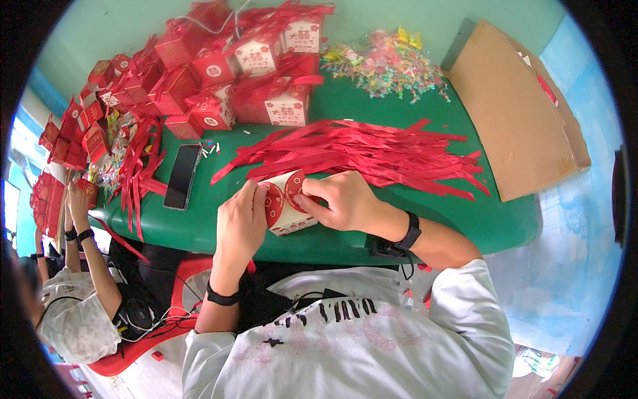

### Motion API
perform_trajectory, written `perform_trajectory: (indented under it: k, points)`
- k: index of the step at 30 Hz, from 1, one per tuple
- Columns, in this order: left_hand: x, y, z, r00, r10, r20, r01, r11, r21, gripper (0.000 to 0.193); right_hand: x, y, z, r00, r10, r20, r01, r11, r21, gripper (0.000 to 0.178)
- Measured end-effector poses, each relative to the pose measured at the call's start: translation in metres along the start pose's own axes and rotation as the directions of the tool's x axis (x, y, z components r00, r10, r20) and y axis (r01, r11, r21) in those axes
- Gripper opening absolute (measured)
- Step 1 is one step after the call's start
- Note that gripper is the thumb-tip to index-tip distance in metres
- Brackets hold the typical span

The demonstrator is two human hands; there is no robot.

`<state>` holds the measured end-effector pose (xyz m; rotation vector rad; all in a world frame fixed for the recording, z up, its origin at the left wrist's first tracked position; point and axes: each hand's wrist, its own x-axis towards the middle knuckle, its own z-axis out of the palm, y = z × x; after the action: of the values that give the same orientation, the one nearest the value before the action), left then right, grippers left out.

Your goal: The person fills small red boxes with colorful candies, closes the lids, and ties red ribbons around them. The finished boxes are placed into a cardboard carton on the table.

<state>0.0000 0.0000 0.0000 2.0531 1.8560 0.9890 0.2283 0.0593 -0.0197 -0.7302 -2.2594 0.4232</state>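
Gripping the box [290,214] with left hand [242,216] and right hand [343,201], likely to keep it still, with ribbons [359,154] behind it.

Before me, the green table [512,225] bore stacked red boxes [176,92] far left, wrapped sweets [392,63] on the far side, red ribbons [352,153] mid-table, a phone [183,176] left and a cardboard box [512,120] right.

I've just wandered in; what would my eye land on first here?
Probably the heap of red boxes at the back left of the green table, and the red ribbons strewn across its middle. At the near edge, the left hand and right hand hold a white-and-red box. Glittery wrapped sweets lie behind the ribbons.
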Motion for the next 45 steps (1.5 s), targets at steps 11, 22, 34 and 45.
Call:
perform_trajectory:
  k: [11, 22, 34, 45]
  points:
    - [0.010, -0.014, -0.050, 0.897, -0.141, 0.419, 0.151, 0.989, 0.009, 0.018, -0.004, 0.001, 0.002, 1.000, -0.014, -0.006, 0.013, 1.000, -0.021, 0.016]
    - [0.004, 0.010, 0.001, 0.994, 0.110, 0.013, -0.103, 0.963, -0.249, 0.015, 0.002, -0.008, -0.006, 0.989, 0.090, 0.113, -0.099, 0.992, 0.074, 0.026]
    - [-0.002, 0.014, 0.002, 0.968, 0.251, -0.002, -0.251, 0.967, -0.054, 0.016, 0.006, 0.014, -0.014, 0.955, -0.262, -0.137, 0.228, 0.948, -0.220, 0.019]
    - [0.002, 0.014, 0.001, 0.966, 0.256, 0.037, -0.240, 0.942, -0.234, 0.018, 0.004, 0.025, 0.014, 0.965, 0.012, -0.263, 0.031, 0.987, 0.160, 0.025]
